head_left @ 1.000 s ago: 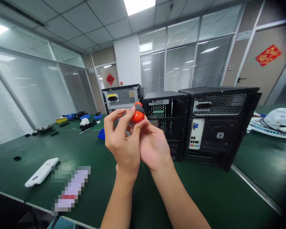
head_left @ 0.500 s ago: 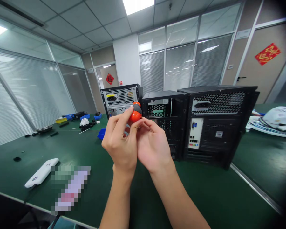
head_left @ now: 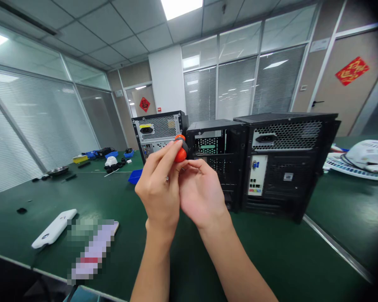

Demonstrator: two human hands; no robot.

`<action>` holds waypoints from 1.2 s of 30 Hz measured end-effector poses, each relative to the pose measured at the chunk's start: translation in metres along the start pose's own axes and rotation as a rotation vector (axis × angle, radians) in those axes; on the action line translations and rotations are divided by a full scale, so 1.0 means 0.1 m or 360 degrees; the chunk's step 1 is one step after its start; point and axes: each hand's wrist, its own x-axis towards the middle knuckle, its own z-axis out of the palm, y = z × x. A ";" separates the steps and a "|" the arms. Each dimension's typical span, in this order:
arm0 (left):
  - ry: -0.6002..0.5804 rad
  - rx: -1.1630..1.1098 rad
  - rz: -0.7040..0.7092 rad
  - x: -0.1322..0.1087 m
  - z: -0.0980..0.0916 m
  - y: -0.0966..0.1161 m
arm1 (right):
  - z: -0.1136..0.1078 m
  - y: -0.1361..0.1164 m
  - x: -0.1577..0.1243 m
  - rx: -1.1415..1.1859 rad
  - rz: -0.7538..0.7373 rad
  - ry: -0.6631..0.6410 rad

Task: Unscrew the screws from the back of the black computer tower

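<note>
Both my hands are raised in front of me over a green table (head_left: 119, 197). My left hand (head_left: 159, 188) pinches a small orange and grey stubby screwdriver handle (head_left: 180, 150) between its fingertips and thumb. My right hand (head_left: 201, 191) is curled beside it, its fingers closed near the underside of the tool; what they grip is hidden behind the left hand. Behind the hands stand three computer cases: a silver-backed one (head_left: 159, 130), an open black one (head_left: 219, 151) and a large black one (head_left: 286, 159).
A white handset-like device (head_left: 54, 228) and a blurred flat item (head_left: 93, 247) lie near the front left edge. Blue bins (head_left: 135, 176), black parts and a metal bowl (head_left: 58, 170) sit farther left. White fan-like parts (head_left: 362, 161) rest on the right table.
My left fingers have shifted round the orange handle, covering more of it, and both hands have drifted slightly up and left. The handle has turned a little.
</note>
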 end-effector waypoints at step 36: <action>-0.0530 -0.0220 0.0234 0.09 -0.23 -0.21 | -0.04 -0.02 0.21 -0.0140 0.0199 -0.0168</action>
